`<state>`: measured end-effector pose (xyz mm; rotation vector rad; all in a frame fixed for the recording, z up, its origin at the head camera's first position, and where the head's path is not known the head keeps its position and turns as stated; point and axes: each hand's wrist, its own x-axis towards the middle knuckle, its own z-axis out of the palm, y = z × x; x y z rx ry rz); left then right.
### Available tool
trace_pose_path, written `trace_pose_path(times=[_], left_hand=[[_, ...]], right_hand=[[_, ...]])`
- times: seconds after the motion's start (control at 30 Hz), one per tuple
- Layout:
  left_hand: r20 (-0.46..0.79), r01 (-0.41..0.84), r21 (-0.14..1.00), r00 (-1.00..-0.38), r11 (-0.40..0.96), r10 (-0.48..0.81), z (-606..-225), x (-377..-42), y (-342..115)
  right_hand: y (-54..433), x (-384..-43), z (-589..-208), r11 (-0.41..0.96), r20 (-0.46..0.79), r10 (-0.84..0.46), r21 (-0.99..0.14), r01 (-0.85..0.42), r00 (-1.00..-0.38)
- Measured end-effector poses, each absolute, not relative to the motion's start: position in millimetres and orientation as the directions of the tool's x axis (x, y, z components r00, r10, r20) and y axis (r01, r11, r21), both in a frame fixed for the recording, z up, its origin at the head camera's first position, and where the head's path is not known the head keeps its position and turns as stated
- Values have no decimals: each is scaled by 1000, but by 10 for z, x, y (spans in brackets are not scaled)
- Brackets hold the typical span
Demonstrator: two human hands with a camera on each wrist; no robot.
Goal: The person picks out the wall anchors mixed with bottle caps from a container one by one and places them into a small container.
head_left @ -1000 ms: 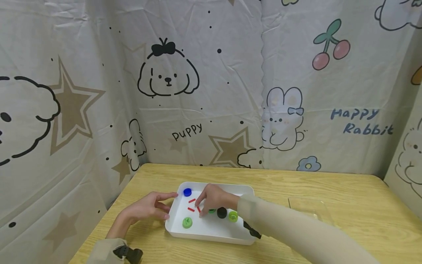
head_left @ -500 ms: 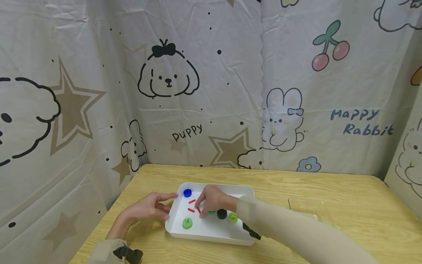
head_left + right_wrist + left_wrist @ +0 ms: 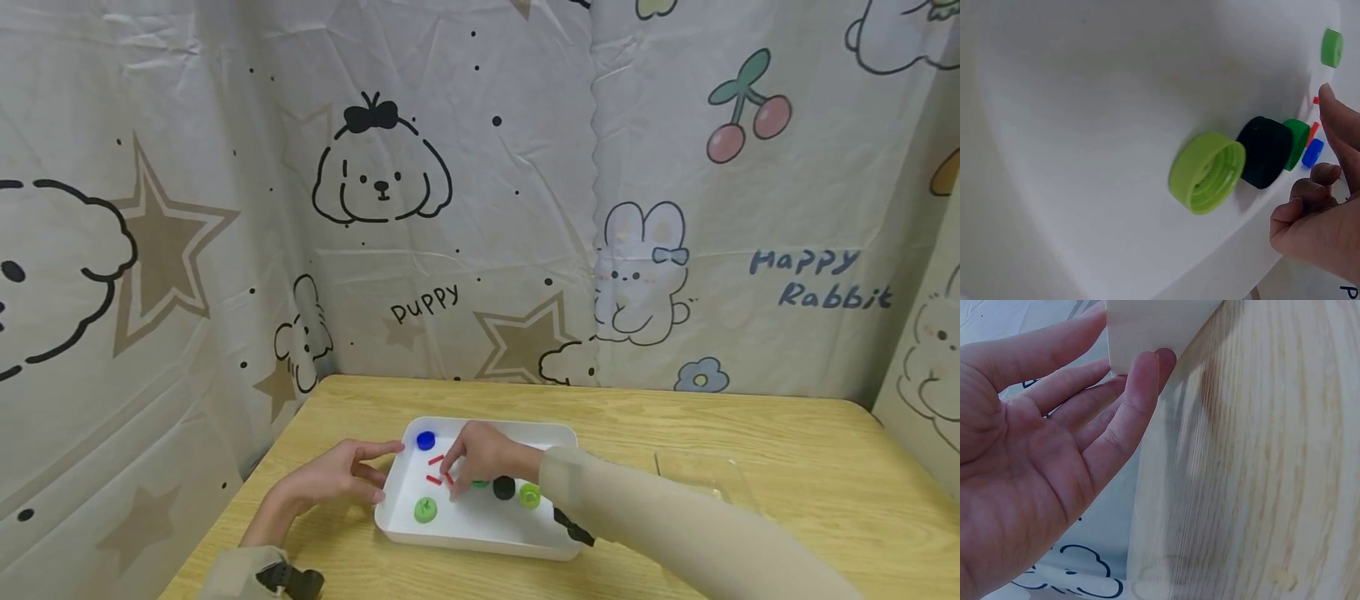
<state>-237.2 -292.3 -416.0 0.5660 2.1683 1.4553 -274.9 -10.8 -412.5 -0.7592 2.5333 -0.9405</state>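
A white tray point(image 3: 487, 540) stands on the table. My left hand point(image 3: 330, 475) rests its thumb and fingers against the tray's left wall; in the left wrist view these fingers point(image 3: 1125, 419) reach its corner. Inside the tray, my right hand point(image 3: 480, 457) pinches a small red stick point(image 3: 450, 480) between thumb and index finger, close over the floor. Two more red sticks lie beside it, a far one point(image 3: 436, 459) and a near one point(image 3: 433, 480). In the right wrist view the thumb point(image 3: 1338, 115) extends while other fingers curl; the index fingertip is hidden.
Bottle caps lie in the tray: blue point(image 3: 426, 440), light green point(image 3: 425, 510), dark green point(image 3: 1297, 140), black point(image 3: 504, 488) and yellow-green point(image 3: 529, 496). A clear plastic lid or box point(image 3: 701, 471) lies right on the wooden table point(image 3: 825, 467). A patterned curtain point(image 3: 525, 208) hangs behind.
The view has tilted slightly. Both hands keep nearly the same places; the right thumb and index finger stay at the same red stick, and the caps have not moved.
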Motion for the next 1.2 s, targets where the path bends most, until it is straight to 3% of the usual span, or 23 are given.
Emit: trace_pose_path(times=[0.37, 1.2], left_hand=[[-163, 88, 913, -816, 397, 554, -4128, -2370, -2916], [-168, 69, 917, -826, 392, 539, -4156, -2370, -2919]], right_hand=[[-31, -2649, -3899, 505, -101, -703, -768, -394, -704], [468, -2504, -3695, 340, -56, -645, -914, -220, -762]])
